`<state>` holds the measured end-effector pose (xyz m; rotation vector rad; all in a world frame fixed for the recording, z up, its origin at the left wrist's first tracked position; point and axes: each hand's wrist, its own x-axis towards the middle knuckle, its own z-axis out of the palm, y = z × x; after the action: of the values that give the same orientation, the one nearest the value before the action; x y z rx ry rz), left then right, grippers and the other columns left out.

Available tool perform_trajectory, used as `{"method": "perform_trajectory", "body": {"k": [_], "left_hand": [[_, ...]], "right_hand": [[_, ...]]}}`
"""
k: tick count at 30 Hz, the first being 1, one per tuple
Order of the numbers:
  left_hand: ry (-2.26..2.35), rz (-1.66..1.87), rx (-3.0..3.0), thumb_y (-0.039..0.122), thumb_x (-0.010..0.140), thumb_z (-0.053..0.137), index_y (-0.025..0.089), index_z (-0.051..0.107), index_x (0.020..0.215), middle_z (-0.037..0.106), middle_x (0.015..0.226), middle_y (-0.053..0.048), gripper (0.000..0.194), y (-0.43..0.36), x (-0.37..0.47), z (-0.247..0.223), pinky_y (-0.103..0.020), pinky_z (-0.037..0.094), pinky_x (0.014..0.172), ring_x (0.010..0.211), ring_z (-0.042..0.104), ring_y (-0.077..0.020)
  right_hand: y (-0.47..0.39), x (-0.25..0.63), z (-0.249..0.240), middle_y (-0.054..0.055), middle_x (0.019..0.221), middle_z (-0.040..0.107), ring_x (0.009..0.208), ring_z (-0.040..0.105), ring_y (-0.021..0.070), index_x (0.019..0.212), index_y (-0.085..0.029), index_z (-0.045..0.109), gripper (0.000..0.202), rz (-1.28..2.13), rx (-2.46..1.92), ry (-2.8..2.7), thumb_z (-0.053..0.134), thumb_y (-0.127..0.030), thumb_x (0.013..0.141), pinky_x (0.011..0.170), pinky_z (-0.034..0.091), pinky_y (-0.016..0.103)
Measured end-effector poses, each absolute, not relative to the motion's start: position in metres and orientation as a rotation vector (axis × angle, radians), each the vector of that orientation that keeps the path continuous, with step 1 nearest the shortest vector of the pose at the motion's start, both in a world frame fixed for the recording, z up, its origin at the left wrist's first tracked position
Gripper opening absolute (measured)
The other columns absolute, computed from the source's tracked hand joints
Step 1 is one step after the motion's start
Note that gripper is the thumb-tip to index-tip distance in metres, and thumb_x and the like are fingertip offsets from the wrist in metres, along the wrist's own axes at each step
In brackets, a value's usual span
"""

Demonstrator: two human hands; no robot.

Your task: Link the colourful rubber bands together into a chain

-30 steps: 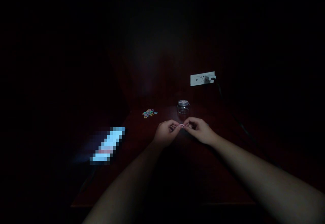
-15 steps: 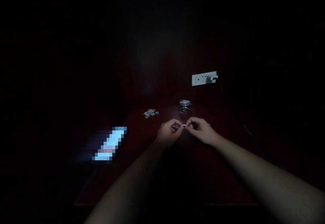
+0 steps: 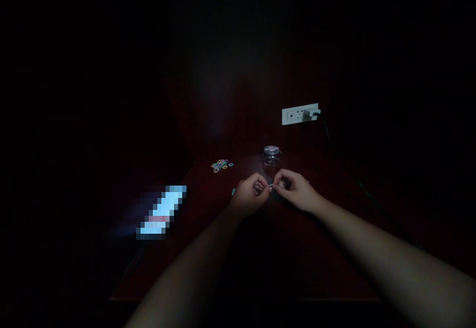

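Observation:
Between my two hands is a small pale hair tie [image 3: 271, 185], one end pinched by the thumb and finger of each. My left hand [image 3: 249, 195] is closed on its left end, my right hand [image 3: 296, 192] on its right end. Just behind them stands a clear jar [image 3: 271, 161] with a lid on, its lower part hidden by my fingers. Beside my left wrist a bit of a green hair tie [image 3: 233, 192] shows. Farther back on the left lies a loose pile of several coloured hair ties [image 3: 220, 165].
A lit, blurred-out phone-like screen [image 3: 161, 212] lies at the left edge of the dark red table [image 3: 178, 273]. On the back wall is a white socket panel [image 3: 293, 115] with a charger [image 3: 311, 113] plugged in, and its cable trails down on the right.
The hair tie between my fingertips now looks thinner and more slanted. My left hand has turned slightly, and more of the green hair tie beside it shows.

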<state>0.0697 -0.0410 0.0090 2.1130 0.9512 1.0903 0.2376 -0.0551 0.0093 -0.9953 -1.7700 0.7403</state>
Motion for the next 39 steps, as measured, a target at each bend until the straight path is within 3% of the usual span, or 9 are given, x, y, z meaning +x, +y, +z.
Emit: {"method": "perform_trajectory", "body": {"k": [7, 23, 39], "left_hand": [[0.942, 1.088, 2.104, 0.026, 0.074, 0.054, 0.015, 0.050, 0.074, 0.052, 0.061, 0.002, 0.011, -0.0407, 0.0691, 0.0101, -0.017, 0.033, 0.048, 0.053, 0.043, -0.0058], [0.966, 1.108, 2.090, 0.023, 0.073, 0.054, 0.015, 0.051, 0.073, 0.052, 0.061, 0.002, 0.009, -0.0402, 0.0694, 0.0103, -0.017, 0.035, 0.049, 0.054, 0.045, -0.0059], [0.967, 1.116, 2.120, 0.031, 0.077, 0.051, 0.016, 0.055, 0.074, 0.059, 0.067, 0.000, 0.016, -0.0411, 0.0689, 0.0119, -0.018, 0.039, 0.053, 0.059, 0.051, -0.0084]], "right_hand": [[-0.0559, 0.2364, 0.0105, -0.001, 0.060, 0.049, 0.054, 0.041, 0.0099, 0.082, -0.015, 0.057, 0.016, 0.725, -0.951, -1.803, 0.054, -0.030, 0.075, 0.048, 0.033, 0.022], [-0.0554, 0.2386, 0.0105, 0.002, 0.064, 0.054, 0.059, 0.046, 0.0117, 0.079, -0.015, 0.059, 0.020, 0.720, -0.972, -1.835, 0.056, -0.033, 0.074, 0.050, 0.036, 0.023], [-0.0577, 0.2365, 0.0128, -0.003, 0.053, 0.044, 0.049, 0.036, 0.0083, 0.073, -0.015, 0.057, 0.023, 0.771, -0.983, -1.800, 0.058, -0.037, 0.072, 0.046, 0.029, 0.021]]}}
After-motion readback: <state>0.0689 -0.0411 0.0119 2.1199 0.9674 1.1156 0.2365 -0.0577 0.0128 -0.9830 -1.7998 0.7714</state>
